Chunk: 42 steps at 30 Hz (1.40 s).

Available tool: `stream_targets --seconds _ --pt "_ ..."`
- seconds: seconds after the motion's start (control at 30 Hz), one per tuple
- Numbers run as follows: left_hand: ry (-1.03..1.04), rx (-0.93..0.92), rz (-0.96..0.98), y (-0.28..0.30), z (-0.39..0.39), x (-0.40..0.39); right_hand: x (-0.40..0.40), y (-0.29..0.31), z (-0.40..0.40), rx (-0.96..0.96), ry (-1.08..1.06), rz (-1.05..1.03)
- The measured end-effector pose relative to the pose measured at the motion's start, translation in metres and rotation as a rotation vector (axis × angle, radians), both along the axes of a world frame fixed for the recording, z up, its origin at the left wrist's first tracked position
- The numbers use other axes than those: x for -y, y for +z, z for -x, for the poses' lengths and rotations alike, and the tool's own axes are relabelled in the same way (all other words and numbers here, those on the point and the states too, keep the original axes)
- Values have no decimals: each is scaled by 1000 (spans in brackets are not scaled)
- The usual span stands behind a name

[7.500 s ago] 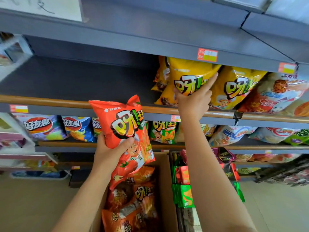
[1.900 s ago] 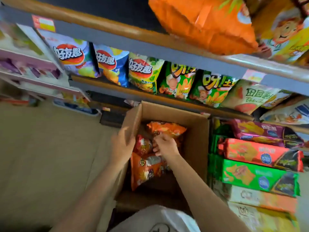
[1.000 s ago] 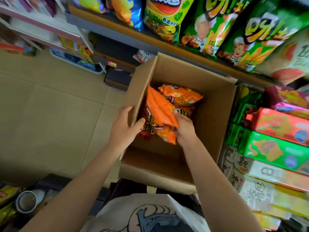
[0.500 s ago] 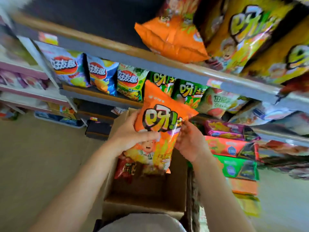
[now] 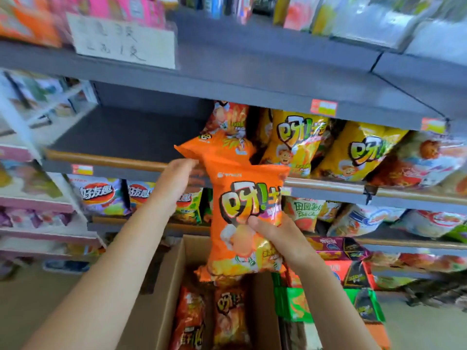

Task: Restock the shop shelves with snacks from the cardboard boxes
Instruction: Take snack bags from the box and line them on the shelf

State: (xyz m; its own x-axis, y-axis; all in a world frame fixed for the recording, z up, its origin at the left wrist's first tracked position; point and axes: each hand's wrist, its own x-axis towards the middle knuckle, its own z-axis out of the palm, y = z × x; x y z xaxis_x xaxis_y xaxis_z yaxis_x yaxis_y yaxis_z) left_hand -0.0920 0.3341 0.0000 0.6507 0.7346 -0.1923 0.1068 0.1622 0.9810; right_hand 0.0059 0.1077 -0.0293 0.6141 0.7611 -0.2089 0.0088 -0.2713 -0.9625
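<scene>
My right hand [image 5: 275, 233] grips an orange snack bag [image 5: 242, 218] by its lower middle and holds it upright in front of the shelf rail. My left hand [image 5: 174, 183] reaches up beside the bag's top left corner, fingers touching the lower edge of another orange bag [image 5: 214, 147] that lies on the dark shelf [image 5: 121, 132]. Below, the open cardboard box [image 5: 177, 269] holds more orange and red bags [image 5: 227, 314].
Yellow bags [image 5: 295, 140] fill the shelf to the right of the orange ones; its left part is bare. Lower shelves carry blue, green and white bags. Green and red cartons [image 5: 348, 274] stand right of the box. A handwritten paper sign [image 5: 121, 44] hangs above.
The orange bag has risen from above the box to shelf height. My left hand has let go of it and moved up to the shelved bag; the right hand alone holds it.
</scene>
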Motion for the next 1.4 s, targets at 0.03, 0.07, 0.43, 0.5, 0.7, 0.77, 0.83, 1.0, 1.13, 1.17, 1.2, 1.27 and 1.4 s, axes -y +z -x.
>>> stream_targets --seconds 0.03,0.07,0.43,0.5,0.7,0.77,0.83,1.0,1.13,1.17,1.2,1.27,1.4 --pt "-32 -9 -4 5 -8 -6 -3 -2 -2 17 40 16" --pt "-63 -4 -39 10 -14 -10 -7 -1 -3 33 62 20" --pt "-95 175 18 15 -83 -69 -114 63 -73 209 -235 -111" --pt "-100 141 -57 14 -87 -74 -131 66 -85 245 -301 -131" --pt "-261 -9 -223 -10 -93 -89 -170 57 -110 286 -276 -126" --pt "-292 21 -233 -17 -97 -88 -177 57 -117 294 -282 -154" --pt "-278 96 -246 -18 -101 -85 -182 60 -121 305 -280 -195" --pt "-221 62 -343 -25 -100 -80 -179 43 -115 324 -265 -152" --pt "-275 -125 -438 -24 -91 -69 -161 28 -104 314 -251 5" --pt "-261 -139 -446 -22 -88 -66 -156 27 -101 327 -257 33" --pt "-229 -156 -475 -19 -82 -61 -151 26 -97 347 -269 47" --pt "-100 -178 -579 -19 -68 -47 -137 21 -84 428 -325 21" --pt "162 -140 -603 -38 -20 -2 -101 -5 -43 483 -445 -207"
